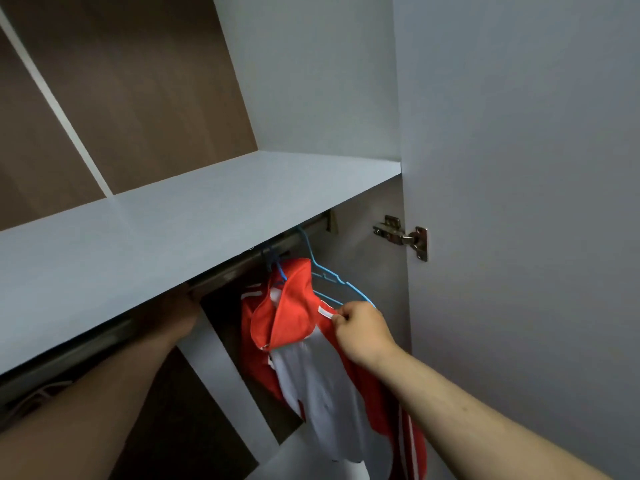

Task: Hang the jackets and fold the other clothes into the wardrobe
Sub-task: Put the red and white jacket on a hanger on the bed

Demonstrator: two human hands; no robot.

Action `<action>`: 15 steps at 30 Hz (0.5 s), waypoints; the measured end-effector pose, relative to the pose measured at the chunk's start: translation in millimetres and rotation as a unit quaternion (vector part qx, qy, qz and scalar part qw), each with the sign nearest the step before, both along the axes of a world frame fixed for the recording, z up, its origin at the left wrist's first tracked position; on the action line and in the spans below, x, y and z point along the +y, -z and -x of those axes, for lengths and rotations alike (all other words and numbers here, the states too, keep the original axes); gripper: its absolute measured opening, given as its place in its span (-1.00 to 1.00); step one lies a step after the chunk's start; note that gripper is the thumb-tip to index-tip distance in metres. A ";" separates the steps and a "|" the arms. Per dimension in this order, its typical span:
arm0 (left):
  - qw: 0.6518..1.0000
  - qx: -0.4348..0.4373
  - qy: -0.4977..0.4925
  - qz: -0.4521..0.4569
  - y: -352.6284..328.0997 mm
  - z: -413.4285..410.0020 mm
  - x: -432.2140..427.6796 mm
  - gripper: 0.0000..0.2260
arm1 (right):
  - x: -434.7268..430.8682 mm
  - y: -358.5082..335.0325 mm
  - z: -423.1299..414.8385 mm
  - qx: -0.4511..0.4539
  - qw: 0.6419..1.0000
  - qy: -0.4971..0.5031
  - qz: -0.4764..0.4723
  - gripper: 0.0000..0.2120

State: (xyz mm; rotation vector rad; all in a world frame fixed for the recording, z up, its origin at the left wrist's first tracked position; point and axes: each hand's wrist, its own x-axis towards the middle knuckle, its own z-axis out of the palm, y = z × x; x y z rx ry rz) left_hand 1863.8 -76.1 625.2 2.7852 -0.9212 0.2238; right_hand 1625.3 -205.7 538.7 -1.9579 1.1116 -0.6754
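Hanging inside wardrobe [221,216]: red-and-white jacket [298,306].

The shelf [207,216] is smooth and matt, the hinge [403,237] and rail [221,277] bare metal, the jacket [294,306] soft cloth.

head cam | faces forward, tilted up under the wardrobe shelf [194,216] | close range, arm's reach of the rail [242,263] | single view
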 end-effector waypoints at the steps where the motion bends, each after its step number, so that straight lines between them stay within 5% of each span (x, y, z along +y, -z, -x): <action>1: 1.000 0.008 0.000 0.007 -1.1 1.3 -0.9 -0.63 | -3.1 -1.0 -9.7 -0.004 1.000 -0.002 -0.004 -0.75; 15: 0.995 -0.084 -0.020 -0.055 8.1 -12.4 -0.1 -0.62 | -24.8 15.1 -61.8 -0.007 1.000 -0.028 -0.009 -0.75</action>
